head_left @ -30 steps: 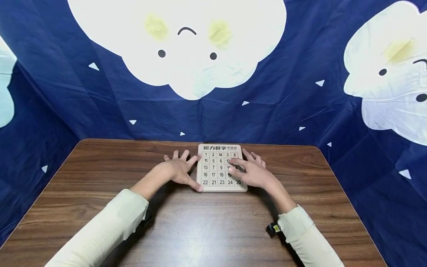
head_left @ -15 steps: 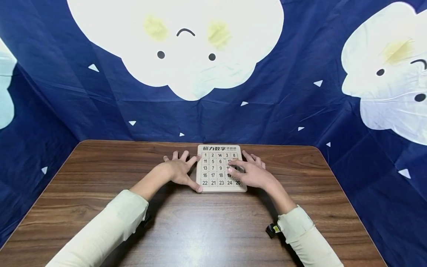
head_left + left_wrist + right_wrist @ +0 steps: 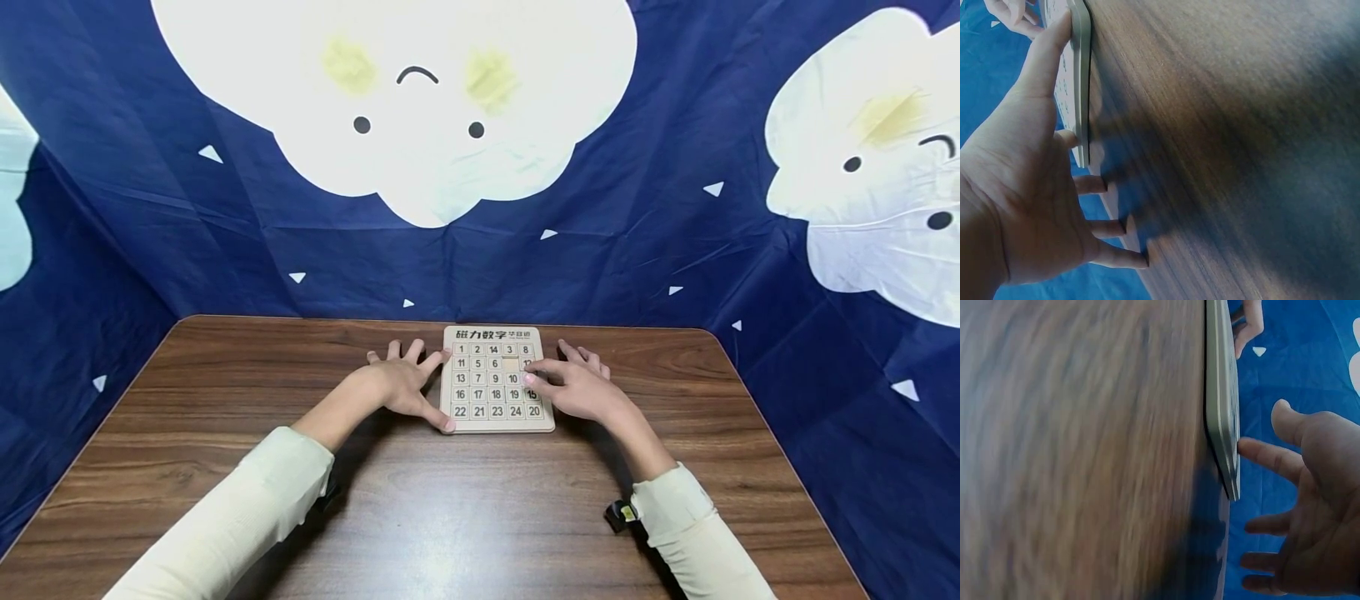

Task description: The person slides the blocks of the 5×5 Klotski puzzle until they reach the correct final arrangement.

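A pale sliding number puzzle (image 3: 495,425) lies on the table, its numbered square tiles set in rows beneath a printed heading. My left hand (image 3: 397,383) is spread at its left side, with thumb on the lower left corner and index fingertip at the upper left edge. My right hand (image 3: 583,392) reaches over the right side. In the right wrist view its index fingertip (image 3: 1249,447) touches the puzzle's face, while the thumb (image 3: 1285,419) stands raised. Tile 12 (image 3: 527,363) sits in the rightmost column, partly under that finger. To its left is a vacant slot (image 3: 511,364).
The brown wooden table (image 3: 435,517) has its back edge just behind the puzzle. A dark blue cloth (image 3: 360,258) with cloud prints hangs behind and at both sides. A small black device (image 3: 619,515) is at the right cuff.
My right hand has moved slightly right. Tile 12 has slid one place right, leaving the vacant slot in the second row. My left hand has stayed in place.
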Tool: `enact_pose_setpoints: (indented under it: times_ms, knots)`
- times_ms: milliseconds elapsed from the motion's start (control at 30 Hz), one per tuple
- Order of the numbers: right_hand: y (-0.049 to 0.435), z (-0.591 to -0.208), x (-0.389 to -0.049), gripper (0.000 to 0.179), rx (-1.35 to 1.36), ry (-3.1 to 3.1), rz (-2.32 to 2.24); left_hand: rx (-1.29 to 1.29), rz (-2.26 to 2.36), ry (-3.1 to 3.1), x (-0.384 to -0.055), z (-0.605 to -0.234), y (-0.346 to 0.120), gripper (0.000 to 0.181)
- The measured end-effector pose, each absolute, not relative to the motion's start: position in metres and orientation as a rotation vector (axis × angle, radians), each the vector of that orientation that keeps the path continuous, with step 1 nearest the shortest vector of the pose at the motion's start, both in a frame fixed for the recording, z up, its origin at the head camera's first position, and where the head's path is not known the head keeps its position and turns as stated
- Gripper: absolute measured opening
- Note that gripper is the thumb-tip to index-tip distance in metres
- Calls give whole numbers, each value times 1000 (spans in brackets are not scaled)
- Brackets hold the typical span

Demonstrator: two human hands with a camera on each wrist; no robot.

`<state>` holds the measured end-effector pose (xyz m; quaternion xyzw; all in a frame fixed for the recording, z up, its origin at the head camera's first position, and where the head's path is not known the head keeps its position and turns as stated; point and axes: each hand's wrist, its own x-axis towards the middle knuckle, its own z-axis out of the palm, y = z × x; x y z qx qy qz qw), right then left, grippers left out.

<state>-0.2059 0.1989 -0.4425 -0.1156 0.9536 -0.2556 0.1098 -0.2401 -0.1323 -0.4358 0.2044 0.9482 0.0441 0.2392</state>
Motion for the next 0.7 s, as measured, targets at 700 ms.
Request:
enact_pose_setpoints:
  times_ms: [700]
  knots:
    - [163, -449, -206, 53, -462, 2751, -763, 569, 143, 2592, -240, -434, -132, 139]
